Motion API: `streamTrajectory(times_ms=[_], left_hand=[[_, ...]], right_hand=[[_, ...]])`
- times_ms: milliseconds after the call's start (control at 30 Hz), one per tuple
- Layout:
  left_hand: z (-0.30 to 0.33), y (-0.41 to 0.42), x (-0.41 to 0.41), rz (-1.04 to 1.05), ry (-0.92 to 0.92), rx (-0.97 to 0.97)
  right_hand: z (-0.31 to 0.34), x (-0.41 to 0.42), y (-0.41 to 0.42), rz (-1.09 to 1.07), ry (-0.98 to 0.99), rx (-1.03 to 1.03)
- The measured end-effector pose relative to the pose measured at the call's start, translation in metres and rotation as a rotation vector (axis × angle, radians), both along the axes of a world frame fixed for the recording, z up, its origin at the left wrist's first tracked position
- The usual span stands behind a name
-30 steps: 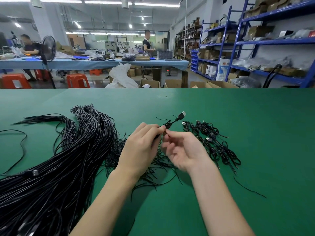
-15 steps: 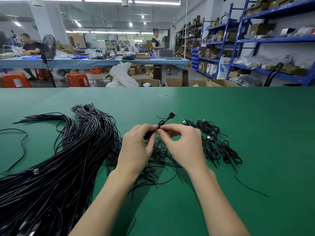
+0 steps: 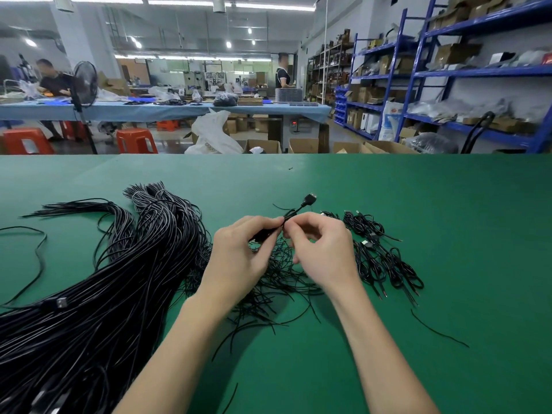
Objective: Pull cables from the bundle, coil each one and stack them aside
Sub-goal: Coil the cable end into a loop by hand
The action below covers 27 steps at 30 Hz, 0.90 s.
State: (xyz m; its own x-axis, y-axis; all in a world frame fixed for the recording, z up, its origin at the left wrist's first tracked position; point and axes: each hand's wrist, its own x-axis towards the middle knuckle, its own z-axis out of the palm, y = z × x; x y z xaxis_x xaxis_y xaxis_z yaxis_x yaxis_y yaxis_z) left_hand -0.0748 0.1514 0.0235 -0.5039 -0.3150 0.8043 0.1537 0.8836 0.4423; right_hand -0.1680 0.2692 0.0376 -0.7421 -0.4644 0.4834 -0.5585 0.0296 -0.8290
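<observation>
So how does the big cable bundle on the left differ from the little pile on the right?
The big bundle is long, loose strands fanned across the green table; the right pile holds short coiled cables. The big bundle is far larger and denser; the right pile is a few separate coils. Both are black cable.

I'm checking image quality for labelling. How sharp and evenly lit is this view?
Head view: hands and coiled cable sharp; soft arm shadows on green table; wide-angle bend in blue shelving; ceiling lights glare.
</observation>
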Motion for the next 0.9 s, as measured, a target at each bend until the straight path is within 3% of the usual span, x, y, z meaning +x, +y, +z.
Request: streamTrajectory(times_ms=[100, 167, 233, 400, 467, 500, 567, 700, 767, 900], left_hand=[[0.005, -0.006, 0.003, -0.072, -0.052, 0.007], [0.005, -0.006, 0.003, -0.078, -0.058, -0.006], [0.003, -0.006, 0.004, -0.084, -0.063, -0.023], [0.000, -0.005, 0.003, -0.073, -0.013, -0.065], [0.001, -0.007, 0.002, -0.062, 0.012, -0.076], [0.001, -0.008, 0.002, -0.052, 0.012, -0.079], [-0.001, -0.008, 0.003, -0.011, -0.008, -0.076], [-0.006, -0.006, 0.000, 0.053, -0.036, -0.066], [-0.006, -0.006, -0.001, 0.066, -0.037, -0.059], [-0.005, -0.007, 0.001, 0.090, -0.036, -0.037]], right_hand=[[0.006, -0.004, 0.006, 0.064, -0.113, 0.059], [0.007, -0.004, 0.005, 0.117, -0.290, 0.033], [0.008, -0.004, 0.003, 0.206, -0.604, -0.050], [0.006, -0.004, 0.004, 0.630, -1.652, -0.428], [0.001, 0.000, 0.000, 0.750, -1.848, -0.583], [0.000, 0.002, -0.002, 0.760, -1.836, -0.596], [-0.001, 0.004, -0.005, 0.653, -1.585, -0.453], [-0.006, 0.001, -0.003, 0.164, -0.614, -0.025], [-0.006, 0.001, 0.000, 0.040, -0.261, 0.071], [-0.006, 0.005, -0.003, -0.033, 0.118, 0.069]])
